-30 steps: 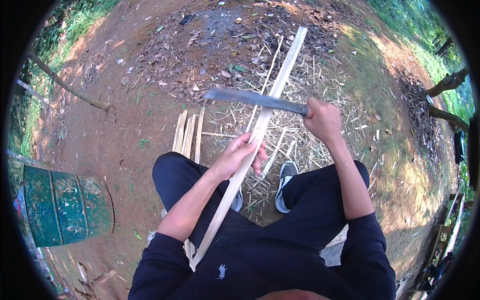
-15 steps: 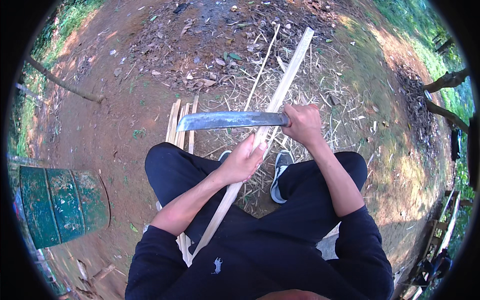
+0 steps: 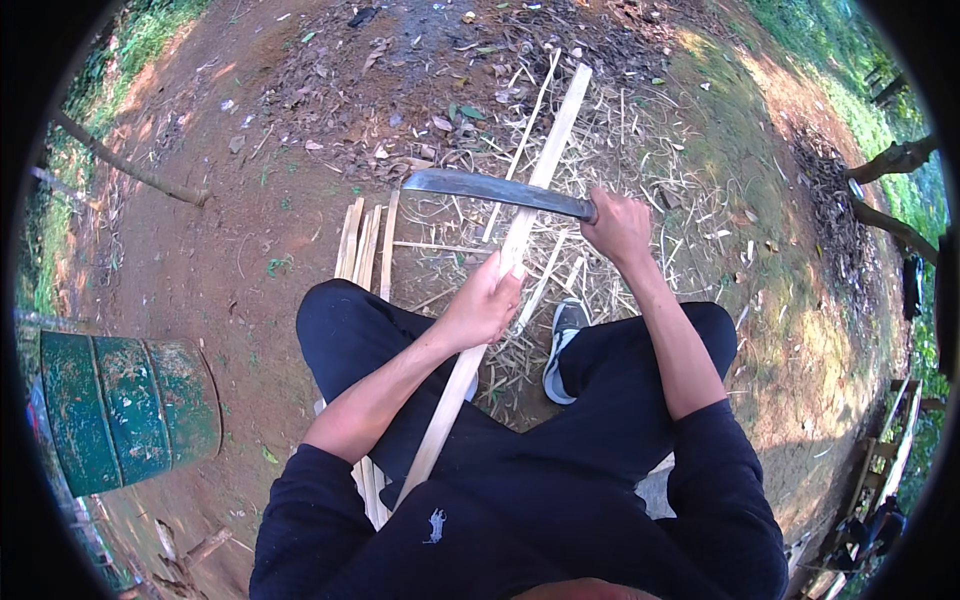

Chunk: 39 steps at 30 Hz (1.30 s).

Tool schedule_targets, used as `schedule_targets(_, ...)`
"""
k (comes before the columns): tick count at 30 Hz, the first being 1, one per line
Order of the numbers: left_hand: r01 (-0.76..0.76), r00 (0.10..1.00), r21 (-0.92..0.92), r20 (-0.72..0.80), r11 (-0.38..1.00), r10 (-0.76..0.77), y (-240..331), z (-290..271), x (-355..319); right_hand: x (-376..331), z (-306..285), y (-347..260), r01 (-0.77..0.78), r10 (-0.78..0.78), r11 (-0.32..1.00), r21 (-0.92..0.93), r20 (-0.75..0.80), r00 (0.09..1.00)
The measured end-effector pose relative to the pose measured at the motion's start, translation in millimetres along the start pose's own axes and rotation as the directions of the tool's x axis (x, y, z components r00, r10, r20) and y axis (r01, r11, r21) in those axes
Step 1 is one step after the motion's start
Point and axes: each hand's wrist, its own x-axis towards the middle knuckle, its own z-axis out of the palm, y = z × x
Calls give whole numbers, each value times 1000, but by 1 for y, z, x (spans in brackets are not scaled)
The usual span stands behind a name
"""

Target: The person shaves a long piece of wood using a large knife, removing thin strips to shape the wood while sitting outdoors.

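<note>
Mid-frame, my left hand (image 3: 488, 302) grips the wood strip (image 3: 518, 235), my right hand (image 3: 617, 228) the knife (image 3: 490, 190) — I'd shave shallow, edge away.

Left hand (image 3: 487, 303) grips the strip (image 3: 517, 235), right hand (image 3: 618, 230) has the machete (image 3: 495, 190) across it, shavings (image 3: 650, 155) littering the ground (image 3: 270, 180) ahead

Your left hand (image 3: 485, 305) hides a stretch of the wooden strip (image 3: 550, 160); your right hand (image 3: 618, 230) covers most of the machete handle (image 3: 592, 212). Left shoe (image 3: 471, 388): sliver visible. Grey object (image 3: 655, 494) by your hip: partly covered, kind unclear.
</note>
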Motion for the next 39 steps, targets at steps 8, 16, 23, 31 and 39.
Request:
schedule_targets(8, 4, 1000, -83, 7, 997, -3, 17, -2, -9, -7, -7, 42, -55, 56, 998, -25, 31, 998)
schedule_targets(16, 27, 994, -176, 108, 984, -8, 13, 0, -12, -1, -23, -33, 147, -145, 987, 60, -51, 988)
schedule_targets(23, -7, 998, -120, 62, 993, 14, 5, -20, -5, -4, -6, 23, -10, 10, 999, -50, -11, 1000)
schedule_targets(31, 39, 990, -165, 144, 985, -15, 10, -9, -7, -1, -8, 41, 12, -12, 1000, -17, -27, 1000)
schedule_targets(39, 89, 985, -139, 156, 986, -67, 8, -3, -14, 0, -16, -33, 159, -160, 987, -21, -12, 987)
